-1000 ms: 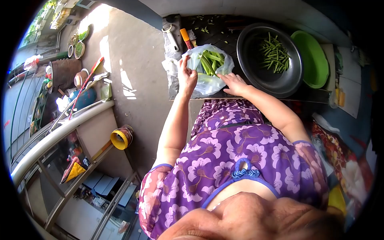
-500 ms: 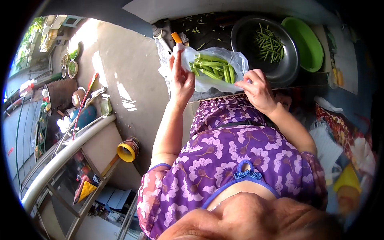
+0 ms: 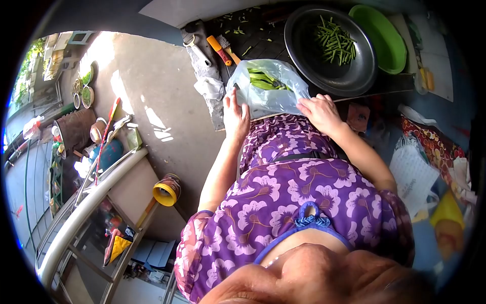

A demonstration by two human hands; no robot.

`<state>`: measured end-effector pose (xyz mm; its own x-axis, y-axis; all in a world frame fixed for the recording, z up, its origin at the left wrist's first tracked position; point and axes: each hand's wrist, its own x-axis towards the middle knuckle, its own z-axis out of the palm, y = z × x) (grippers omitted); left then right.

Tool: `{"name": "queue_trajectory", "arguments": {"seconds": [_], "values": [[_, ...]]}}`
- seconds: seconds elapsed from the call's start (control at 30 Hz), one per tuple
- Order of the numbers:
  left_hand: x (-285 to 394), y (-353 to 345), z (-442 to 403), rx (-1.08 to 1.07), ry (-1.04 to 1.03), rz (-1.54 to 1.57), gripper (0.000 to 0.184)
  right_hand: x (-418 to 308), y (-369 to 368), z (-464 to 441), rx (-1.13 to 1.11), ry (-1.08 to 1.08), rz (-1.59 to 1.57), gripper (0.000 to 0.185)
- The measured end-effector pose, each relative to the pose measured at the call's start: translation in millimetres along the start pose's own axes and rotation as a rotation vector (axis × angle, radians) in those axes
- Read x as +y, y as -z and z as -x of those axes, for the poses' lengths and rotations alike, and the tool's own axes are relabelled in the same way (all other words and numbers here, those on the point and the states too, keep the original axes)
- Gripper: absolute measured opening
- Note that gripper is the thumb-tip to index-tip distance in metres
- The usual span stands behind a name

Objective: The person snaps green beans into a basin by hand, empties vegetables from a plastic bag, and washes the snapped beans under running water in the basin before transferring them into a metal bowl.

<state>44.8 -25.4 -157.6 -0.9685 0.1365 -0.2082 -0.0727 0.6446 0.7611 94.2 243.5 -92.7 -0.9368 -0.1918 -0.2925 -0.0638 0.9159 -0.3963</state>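
A clear plastic bag [image 3: 283, 104] lies at the front edge of the dark table, with long green vegetable pieces [image 3: 264, 80] inside. My left hand [image 3: 236, 112] is at the bag's left side, its fingers pointing up and partly apart against the plastic. At the right side, my right hand [image 3: 320, 112] pinches the bag's edge between thumb and fingers. Behind it and to the right stands a wide dark basin [image 3: 324, 78] holding cut green beans [image 3: 336, 44]. A green basin [image 3: 387, 48] sits beside that one.
A white-handled peeler [image 3: 198, 52], an orange-handled knife [image 3: 218, 49] and a brush [image 3: 230, 50] lie at the table's left. Green scraps are scattered behind the bag. On the floor at left stands a yellow-rimmed bucket [image 3: 166, 192], near a curved railing [image 3: 91, 215].
The bag was pulled wide between both hands and now rests lower, covering more of the vegetables. My left hand has come down from its upper edge. The whole view has shifted.
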Motion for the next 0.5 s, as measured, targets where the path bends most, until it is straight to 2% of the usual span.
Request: {"name": "queue_trajectory", "arguments": {"seconds": [0.07, 0.17, 0.2, 0.27, 0.3, 0.33, 0.37, 0.4, 0.43, 0.5], "values": [[15.7, 2.3, -8.0, 0.149, -0.015, 0.010, 0.056, -5.2, 2.3, -13.1, -0.054, -0.084, -0.030, 0.024], [23.5, -12.5, -25.2, 0.334, -0.172, -0.351, 0.056, -2.0, -27.5, -42.7, 0.035, 0.041, 0.121, 0.025], [20.9, -21.4, -33.8, 0.270, -0.132, -0.389, 0.054, -2.2, -36.3, -53.8, 0.095, 0.171, 0.148, 0.025], [12.1, -38.9, -45.9, 0.108, -0.213, -0.544, 0.043, 0.7, -53.8, -73.3, 0.215, 0.433, 0.199, 0.026], [4.5, -46.3, -48.6, 0.027, -0.262, -0.657, 0.042, 7.6, -66.2, -80.3, 0.174, 0.455, 0.222, 0.025], [8.2, -42.0, -51.1, -0.217, -0.099, -0.722, 0.046, 15.3, -80.2, -86.4, 0.131, 0.476, 0.244, 0.023], [-29.0, -57.4, -52.4, -0.139, -0.149, -0.733, 0.047, 23.6, -93.1, -89.8, 0.090, 0.497, 0.267, 0.022], [-53.4, -59.8, -48.4, -0.153, -0.053, -0.697, 0.049, 30.2, -101.9, -90.3, -0.042, 0.279, 0.398, 0.018], [-71.7, -58.6, -46.1, -0.166, 0.042, -0.659, 0.050, 36.5, -101.8, -93.5, -0.120, 0.064, 0.427, 0.022], [-91.7, -54.9, -37.1, -0.187, 0.263, -0.376, 0.056, 69.6, -117.1, -86.1, 0.034, 0.053, 0.325, 0.022]]}}
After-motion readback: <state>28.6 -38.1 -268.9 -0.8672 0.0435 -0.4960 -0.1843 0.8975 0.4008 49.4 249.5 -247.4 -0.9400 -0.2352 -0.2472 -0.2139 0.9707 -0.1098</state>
